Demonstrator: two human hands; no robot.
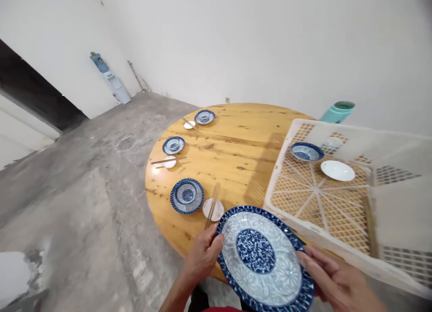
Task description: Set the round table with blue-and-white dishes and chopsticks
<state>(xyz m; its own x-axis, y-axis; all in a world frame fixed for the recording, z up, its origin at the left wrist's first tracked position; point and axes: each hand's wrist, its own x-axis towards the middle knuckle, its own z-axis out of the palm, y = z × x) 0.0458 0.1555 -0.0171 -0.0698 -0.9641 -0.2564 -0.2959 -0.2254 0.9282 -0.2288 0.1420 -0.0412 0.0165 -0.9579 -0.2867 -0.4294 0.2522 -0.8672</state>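
Note:
A large blue-and-white patterned plate (255,251) is tilted toward me above the near edge of the wooden table (232,154). My left hand (204,251) grips its left rim, thumb on top. At the right rim my right hand (332,271) is closed on it, with the thumb over the edge. Just beyond the plate lies a small white saucer (218,211) with chopsticks (212,205) across it. Left of that saucer, a blue-patterned bowl (186,193) rests on a matching plate (187,209).
To the right stands a white plastic basket (275,177) holding a blue-rimmed bowl (307,152), a white dish (337,171) and some chopsticks (371,226). Two more settings, a nearer plate (173,145) and a farther plate (204,117), line the table's left edge. A turquoise container (337,112) stands behind the basket.

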